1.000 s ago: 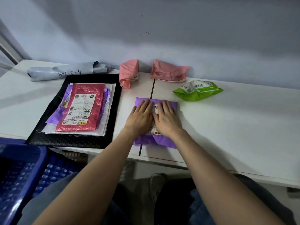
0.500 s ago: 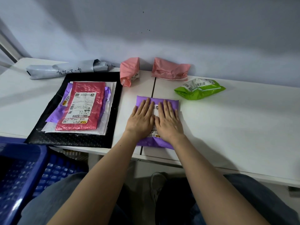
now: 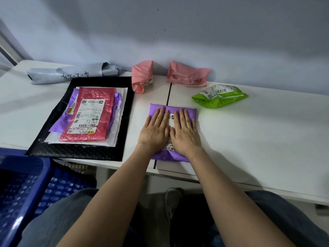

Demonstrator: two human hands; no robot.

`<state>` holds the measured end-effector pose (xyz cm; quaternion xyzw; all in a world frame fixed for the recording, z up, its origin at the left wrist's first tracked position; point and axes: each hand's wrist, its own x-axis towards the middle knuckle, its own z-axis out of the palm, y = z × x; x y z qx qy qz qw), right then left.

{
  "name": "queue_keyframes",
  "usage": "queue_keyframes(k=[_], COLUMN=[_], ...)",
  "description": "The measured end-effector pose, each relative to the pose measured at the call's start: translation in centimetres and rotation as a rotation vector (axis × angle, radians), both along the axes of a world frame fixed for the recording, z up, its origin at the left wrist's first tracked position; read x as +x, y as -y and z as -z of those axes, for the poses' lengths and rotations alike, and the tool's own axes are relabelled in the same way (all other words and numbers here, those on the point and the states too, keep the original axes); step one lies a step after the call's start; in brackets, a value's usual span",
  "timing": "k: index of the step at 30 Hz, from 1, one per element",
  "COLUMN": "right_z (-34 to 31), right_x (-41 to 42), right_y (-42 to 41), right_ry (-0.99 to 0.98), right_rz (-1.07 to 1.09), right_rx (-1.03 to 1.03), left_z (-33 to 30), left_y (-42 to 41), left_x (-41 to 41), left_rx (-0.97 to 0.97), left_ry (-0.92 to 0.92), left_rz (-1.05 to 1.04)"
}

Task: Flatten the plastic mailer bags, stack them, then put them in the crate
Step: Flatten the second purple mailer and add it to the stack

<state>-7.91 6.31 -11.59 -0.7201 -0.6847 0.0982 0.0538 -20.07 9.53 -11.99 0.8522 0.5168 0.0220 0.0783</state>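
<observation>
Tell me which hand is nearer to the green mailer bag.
Right. The right hand presses the purple mailer bag, with the green mailer bag beyond its fingertips to the right; the left hand lies beside it, farther away.

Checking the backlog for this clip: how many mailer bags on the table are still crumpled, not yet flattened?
4: grey bag far left by the wall, two pink bags along the wall, green bag to the right. None appears hidden.

Glossy purple plastic mailer [image 3: 178,108] (paper label), bubbly red mailer [image 3: 92,114], smooth matt white table [image 3: 249,139]
</observation>
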Motion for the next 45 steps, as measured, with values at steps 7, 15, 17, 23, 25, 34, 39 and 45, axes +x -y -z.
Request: queue_keyframes(k=[7, 15, 17, 23, 25, 34, 39, 45], right_z=[0.3, 0.9, 1.1, 1.4, 1.3, 1.2, 1.1, 0.9], right_x=[-0.1, -0.1, -0.3, -0.3, -0.2, -0.2, -0.2, -0.2], right_y=[0.0, 0.1, 0.1, 0.2, 0.3, 0.2, 0.2, 0.3], right_ry=[0.007, 0.012, 0.005, -0.006, 0.005, 0.023, 0.028, 0.035], right_rz=[-0.001, 0.009, 0.017, 0.021, 0.015, 0.016, 0.016, 0.016], right_rx=[0.017, 0.073, 0.106, 0.143, 0.126, 0.106, 0.107, 0.086], left_z=[0.5, 0.7, 0.8, 1.1, 1.1, 1.2, 1.1, 1.0], left_y=[0.0, 0.2, 0.2, 0.2, 0.2, 0.2, 0.2, 0.2], left_x=[0.0, 0.1, 0.0, 0.0, -0.1, -0.1, 0.0, 0.0], left_rx=[0.019, 0.035, 0.037, 0.04, 0.032, 0.038, 0.044, 0.023], left_ry=[0.025, 0.064, 0.071, 0.119, 0.126, 0.104, 0.075, 0.079], left_rz=[0.004, -0.006, -0.006, -0.009, -0.008, -0.002, 0.001, -0.008])
